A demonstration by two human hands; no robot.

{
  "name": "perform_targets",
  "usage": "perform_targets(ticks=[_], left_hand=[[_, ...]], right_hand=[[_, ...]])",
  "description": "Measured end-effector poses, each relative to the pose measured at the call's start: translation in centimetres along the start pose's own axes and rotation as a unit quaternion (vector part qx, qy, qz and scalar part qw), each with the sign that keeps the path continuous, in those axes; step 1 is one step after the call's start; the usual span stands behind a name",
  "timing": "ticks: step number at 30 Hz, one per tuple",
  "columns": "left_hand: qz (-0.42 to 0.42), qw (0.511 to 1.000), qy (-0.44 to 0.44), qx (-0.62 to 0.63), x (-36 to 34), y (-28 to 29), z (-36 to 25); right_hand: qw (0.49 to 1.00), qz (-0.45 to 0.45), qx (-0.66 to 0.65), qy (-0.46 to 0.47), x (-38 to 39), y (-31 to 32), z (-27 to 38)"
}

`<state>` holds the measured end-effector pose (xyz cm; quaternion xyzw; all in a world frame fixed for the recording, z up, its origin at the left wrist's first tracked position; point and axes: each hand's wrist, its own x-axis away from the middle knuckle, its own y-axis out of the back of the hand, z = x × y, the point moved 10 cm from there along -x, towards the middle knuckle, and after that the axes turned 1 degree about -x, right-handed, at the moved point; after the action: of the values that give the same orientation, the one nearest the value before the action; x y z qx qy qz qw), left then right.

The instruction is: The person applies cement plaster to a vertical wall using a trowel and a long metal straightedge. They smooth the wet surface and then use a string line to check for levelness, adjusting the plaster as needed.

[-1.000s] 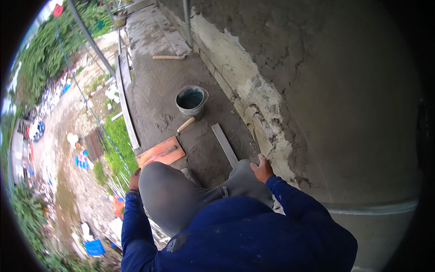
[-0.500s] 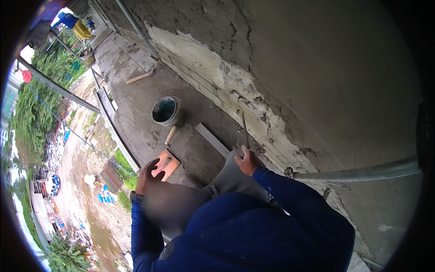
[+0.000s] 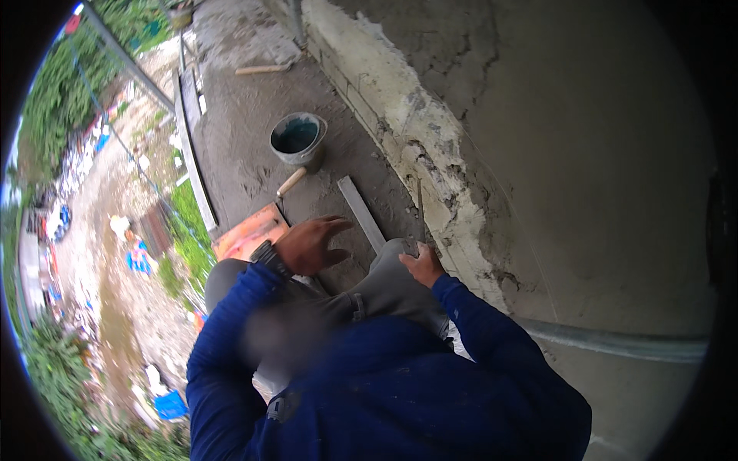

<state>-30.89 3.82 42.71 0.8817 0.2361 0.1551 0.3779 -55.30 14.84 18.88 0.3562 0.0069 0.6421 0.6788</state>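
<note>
My left hand (image 3: 311, 244), a watch on its wrist, hangs over my lap with fingers apart and nothing in them. Just beyond it lies a flat orange board (image 3: 252, 230), partly covered by my arm and knee. My right hand (image 3: 422, 266) is closed at my right knee, around the lower end of a thin dark rod (image 3: 420, 206) that points away along the wall's foot. A wooden tool handle (image 3: 292, 183) with a bent metal neck lies past the board; its blade cannot be made out. A grey flat bar (image 3: 361, 213) lies between board and rod.
A bucket (image 3: 298, 140) with dark contents stands on the mortar-smeared platform (image 3: 238, 115). Along the right rises a plastered wall (image 3: 600, 169) with a rough, broken lower edge. A metal pipe (image 3: 615, 340) crosses at right. At left, the platform's edge (image 3: 196, 165) drops to ground far below.
My left hand has moved right, off the orange board to above my lap. My right hand keeps its hold on the rod. The view has tilted downward, and the distant person has left it.
</note>
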Motion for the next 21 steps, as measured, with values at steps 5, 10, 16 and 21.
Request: perform_targets(ticks=[5,10,16,21], left_hand=[[0.005,0.996,-0.081,0.022,-0.8,-2.0,-4.8],[0.075,0.992,-0.087,0.057,1.5,-3.9,-6.7],[-0.019,0.987,-0.131,0.093,3.3,0.6,-9.3],[-0.012,0.991,-0.113,0.068,3.5,-0.1,-8.2]], right_hand=[[0.993,0.036,0.116,0.004,0.8,-0.1,1.1],[0.989,0.068,0.127,0.024,1.0,-1.0,-1.4],[0.981,0.006,0.175,0.084,0.5,-2.1,-2.3],[0.972,-0.043,0.202,0.113,0.7,-2.0,-3.0]])
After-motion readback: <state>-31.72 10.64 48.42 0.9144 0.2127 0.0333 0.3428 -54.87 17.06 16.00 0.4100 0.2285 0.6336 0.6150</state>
